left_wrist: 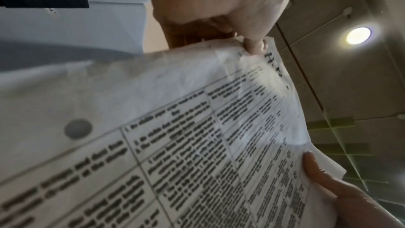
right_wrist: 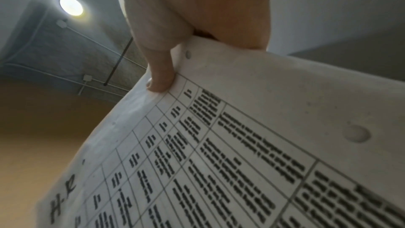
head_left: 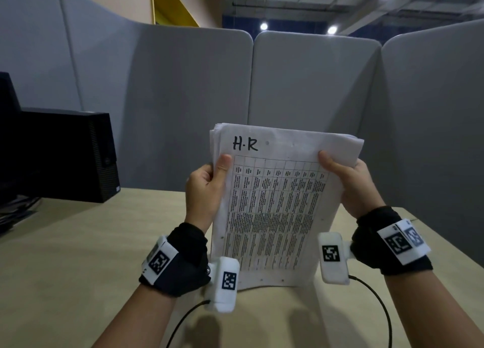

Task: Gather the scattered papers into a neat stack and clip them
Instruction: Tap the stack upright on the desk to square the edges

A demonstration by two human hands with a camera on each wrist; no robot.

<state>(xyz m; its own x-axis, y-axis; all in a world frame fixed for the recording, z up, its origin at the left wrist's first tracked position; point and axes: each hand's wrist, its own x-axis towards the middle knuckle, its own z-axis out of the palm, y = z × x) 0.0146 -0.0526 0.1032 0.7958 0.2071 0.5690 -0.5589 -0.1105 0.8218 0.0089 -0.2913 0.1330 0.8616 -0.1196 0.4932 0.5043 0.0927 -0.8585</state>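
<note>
This is an office workstation. Grey padded partition panels (head_left: 196,106) with rounded top corners stand side by side and wrap around a pale wood-look surface (head_left: 78,256), forming a cubicle. On the left of the surface sits a black desktop computer tower (head_left: 78,156), with the dark edge of a monitor (head_left: 7,127) beside it. Above the partitions an open ceiling with exposed ducts carries round recessed lights (head_left: 264,26), seen again as a ceiling lamp (right_wrist: 71,5) with surface-run conduit. The printed sheets (head_left: 275,203), a ruled table headed "H.R", are punched paperwork.
</note>
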